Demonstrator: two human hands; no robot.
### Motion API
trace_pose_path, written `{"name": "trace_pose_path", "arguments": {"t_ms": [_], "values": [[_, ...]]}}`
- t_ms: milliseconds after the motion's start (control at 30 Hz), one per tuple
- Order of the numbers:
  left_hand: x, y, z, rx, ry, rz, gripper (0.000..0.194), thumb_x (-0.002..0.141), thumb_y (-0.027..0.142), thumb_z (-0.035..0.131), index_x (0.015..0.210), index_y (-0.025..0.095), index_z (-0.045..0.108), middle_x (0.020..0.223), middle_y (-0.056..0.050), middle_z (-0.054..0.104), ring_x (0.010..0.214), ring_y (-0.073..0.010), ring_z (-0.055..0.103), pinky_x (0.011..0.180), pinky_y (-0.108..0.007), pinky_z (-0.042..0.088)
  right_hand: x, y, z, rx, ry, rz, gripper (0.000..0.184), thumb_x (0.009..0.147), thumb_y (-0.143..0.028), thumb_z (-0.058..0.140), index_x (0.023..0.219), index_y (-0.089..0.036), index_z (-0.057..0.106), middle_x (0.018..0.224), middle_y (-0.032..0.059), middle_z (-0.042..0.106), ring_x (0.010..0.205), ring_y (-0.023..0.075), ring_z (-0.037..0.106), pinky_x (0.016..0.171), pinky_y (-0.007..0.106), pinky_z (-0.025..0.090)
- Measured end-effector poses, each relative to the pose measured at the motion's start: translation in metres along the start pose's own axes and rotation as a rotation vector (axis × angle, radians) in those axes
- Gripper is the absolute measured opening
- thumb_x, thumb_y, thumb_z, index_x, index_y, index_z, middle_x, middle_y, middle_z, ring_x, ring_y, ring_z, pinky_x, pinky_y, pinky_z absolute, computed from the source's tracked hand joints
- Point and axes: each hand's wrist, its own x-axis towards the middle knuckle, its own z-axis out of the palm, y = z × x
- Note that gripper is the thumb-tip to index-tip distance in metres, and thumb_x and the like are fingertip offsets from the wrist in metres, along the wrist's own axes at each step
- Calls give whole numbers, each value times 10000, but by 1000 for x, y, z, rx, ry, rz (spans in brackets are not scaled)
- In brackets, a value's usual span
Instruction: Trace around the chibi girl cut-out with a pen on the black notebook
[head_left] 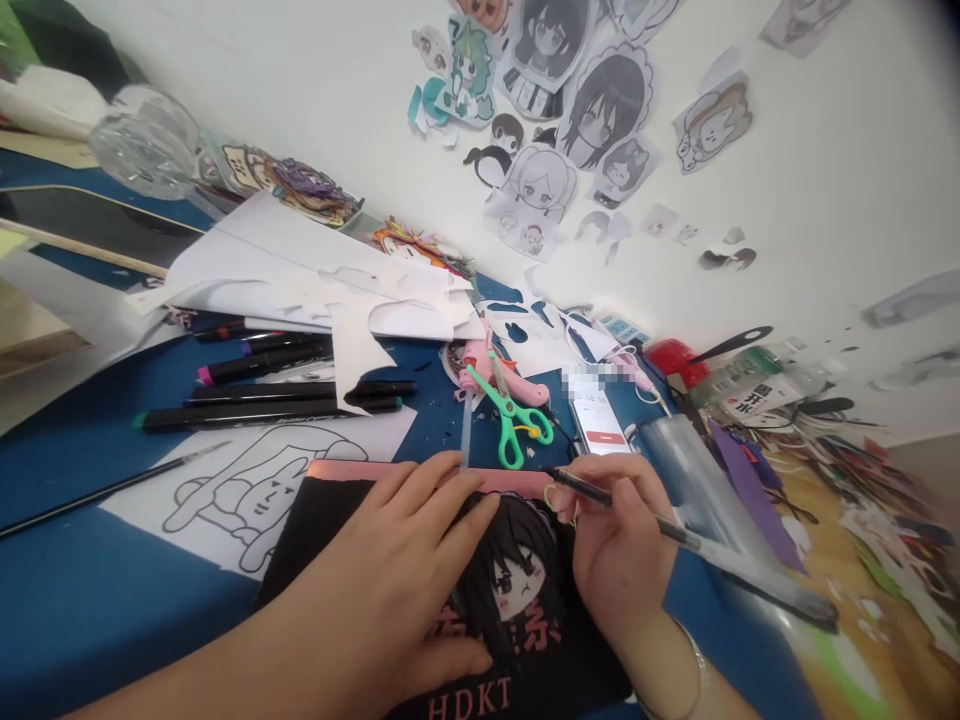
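I've got the left hand spread on the black case, clutching nothing, likely steadying it. Right hand pinches the pen slantwise at the case's far-right edge, likely for control. Green scissors sit beyond the case.

left hand and right hand bare; left forearm bare as far as the view shows. right wrist: one thin bracelet, pale, silvery, slim curved band; finer pattern too small to make out.
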Motion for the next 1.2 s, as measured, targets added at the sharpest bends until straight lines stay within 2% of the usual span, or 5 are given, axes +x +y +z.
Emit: {"name": "trace_pose_path", "arguments": {"t_ms": [200,367,667,933,1200], "values": [[-4,3,4,-49,71,-39,825,694,251,875,1460,174,575,1504,-93,645,1435,-360,508,1217,-508,439,-6,3,-6,-122,-60,-40,186,1072,-388,602,1120,-271,738,898,33,757,747,180,715,676,314,622],[-6,-1,8,-103,141,-50,751,695,185,666,1434,186,535,1475,-73,652,1434,-331,484,1189,-475,457,-4,2,-13,-269,-88,-104,88,1029,-260,688,1067,-299,756,1028,40,754,943,205,735,755,321,621],[-7,-5,14,-131,187,-114,689,745,200,669,1407,252,485,1433,-63,649,1442,-342,479,1177,-527,459,-3,-2,-14,-107,-103,-131,216,1086,-393,578,977,-259,707,757,8,695,614,168,671,586,310,594],[-4,-16,16,-197,178,-142,711,784,209,641,1455,328,436,1450,-29,647,1431,-339,493,1152,-562,480,2,3,-17,-169,-46,66,118,1031,-355,683,1095,-259,710,967,45,756,761,162,727,664,284,662],[0,-16,5,-221,114,-203,714,792,207,685,1422,393,406,1450,17,632,1431,-300,497,1161,-543,468,13,7,-16,45,11,153,188,1011,-365,703,879,-233,708,628,-43,653,548,115,628,518,211,572]]}}
